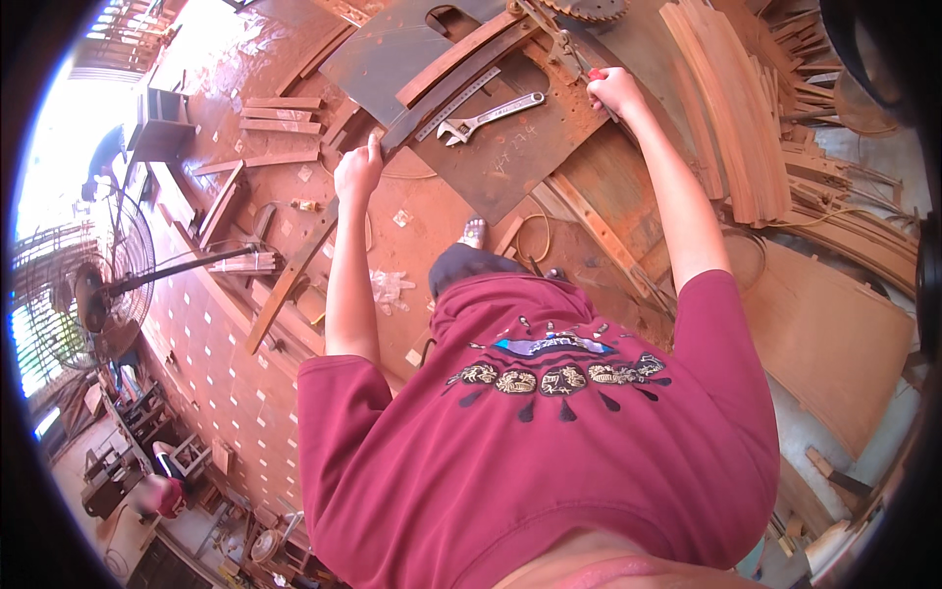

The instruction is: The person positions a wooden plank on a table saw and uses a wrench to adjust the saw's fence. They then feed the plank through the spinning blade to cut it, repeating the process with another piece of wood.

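My left hand point(358, 172) is closed at the near-left end of a long dark bar point(456, 86), thumb raised. The bar lies across a dark metal table point(510, 162) beside a reddish wooden strip point(456, 59). My right hand point(616, 93) is closed around something with a red part, next to a metal clamp-like fitting point(561, 44) at the bar's far end; its full shape is hidden by the fingers. Between my hands, an adjustable wrench point(491, 118) and a steel ruler point(457, 104) rest on the table.
A circular saw blade point(589, 8) lies at the far edge. Curved wooden pieces point(731, 113) are stacked on the right. A standing fan point(103, 294) is at left, near wood strips point(280, 115) on the tiled floor. Another person point(162, 494) is at lower left.
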Tool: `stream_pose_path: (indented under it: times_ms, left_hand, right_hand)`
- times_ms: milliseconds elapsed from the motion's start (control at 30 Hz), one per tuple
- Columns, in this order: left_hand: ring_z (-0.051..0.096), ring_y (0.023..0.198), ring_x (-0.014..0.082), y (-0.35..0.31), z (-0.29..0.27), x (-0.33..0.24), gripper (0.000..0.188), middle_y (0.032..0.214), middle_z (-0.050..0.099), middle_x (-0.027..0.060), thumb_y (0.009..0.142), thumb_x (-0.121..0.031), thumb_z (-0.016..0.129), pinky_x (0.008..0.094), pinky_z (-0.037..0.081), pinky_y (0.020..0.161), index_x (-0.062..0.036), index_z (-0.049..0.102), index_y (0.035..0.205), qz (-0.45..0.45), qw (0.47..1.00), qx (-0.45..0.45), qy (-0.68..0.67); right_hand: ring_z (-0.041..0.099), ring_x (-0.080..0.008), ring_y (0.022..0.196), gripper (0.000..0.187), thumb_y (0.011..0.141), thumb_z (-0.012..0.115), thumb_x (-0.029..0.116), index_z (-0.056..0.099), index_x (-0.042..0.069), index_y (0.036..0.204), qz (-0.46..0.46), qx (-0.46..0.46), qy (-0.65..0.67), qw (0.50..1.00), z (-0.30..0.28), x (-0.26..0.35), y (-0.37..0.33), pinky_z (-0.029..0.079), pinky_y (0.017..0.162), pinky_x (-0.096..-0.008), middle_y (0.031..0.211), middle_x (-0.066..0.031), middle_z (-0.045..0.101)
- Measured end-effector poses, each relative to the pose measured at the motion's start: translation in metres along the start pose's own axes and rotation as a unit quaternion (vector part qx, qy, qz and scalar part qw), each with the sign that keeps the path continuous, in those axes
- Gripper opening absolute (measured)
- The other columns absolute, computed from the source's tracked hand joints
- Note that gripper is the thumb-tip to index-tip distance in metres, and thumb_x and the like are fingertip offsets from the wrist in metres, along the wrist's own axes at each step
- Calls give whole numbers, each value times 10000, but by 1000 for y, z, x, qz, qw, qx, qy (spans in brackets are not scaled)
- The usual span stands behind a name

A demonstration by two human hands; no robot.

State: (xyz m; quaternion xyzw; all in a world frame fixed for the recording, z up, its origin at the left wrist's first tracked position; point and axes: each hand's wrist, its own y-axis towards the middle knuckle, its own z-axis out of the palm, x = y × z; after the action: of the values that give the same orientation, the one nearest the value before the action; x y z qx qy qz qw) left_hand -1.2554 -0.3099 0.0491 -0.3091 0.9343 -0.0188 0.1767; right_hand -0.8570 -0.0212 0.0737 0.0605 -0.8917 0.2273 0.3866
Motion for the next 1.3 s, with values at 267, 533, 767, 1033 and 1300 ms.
stream_pose_path:
  times_ms: [267,533,767,1033,1300]
  left_hand:
    - [695,962,435,32,41,33,665,961,725,255,1075,-470,290,531,529,896,-32,768,927,31,999,-21,33]
    - [679,894,474,34,46,33,679,912,712,279,1086,-432,275,555,518,852,14,748,892,49,998,-20,43]
    - [684,909,468,47,49,42,668,925,715,277,1083,-418,278,552,520,865,15,748,890,80,992,-56,74]
    - [696,949,458,49,39,32,736,944,726,275,1079,-475,236,536,526,905,4,769,914,17,996,-45,70]
    - [694,938,462,15,5,12,723,957,725,274,1082,-454,235,549,524,893,4,768,911,19,998,-9,61]
  right_hand:
    - [739,-259,782,280,732,673,224,747,39,928,-10,-101,-98,990,39,0,12,569,764,-394,843,-152,753]
    - [722,-344,1011,298,812,674,345,774,116,974,1,-124,-169,978,47,7,-1,570,874,-448,1043,-159,759]
    - [717,-386,922,243,812,658,296,753,90,897,-42,-145,-161,975,52,5,6,570,803,-467,944,-187,746]
    - [714,-381,916,227,834,660,317,754,112,853,-93,-177,-178,964,47,7,2,566,816,-486,924,-187,738]
    - [705,-408,867,175,780,660,256,747,108,811,-95,-178,-172,964,11,22,-34,566,784,-509,873,-193,728]
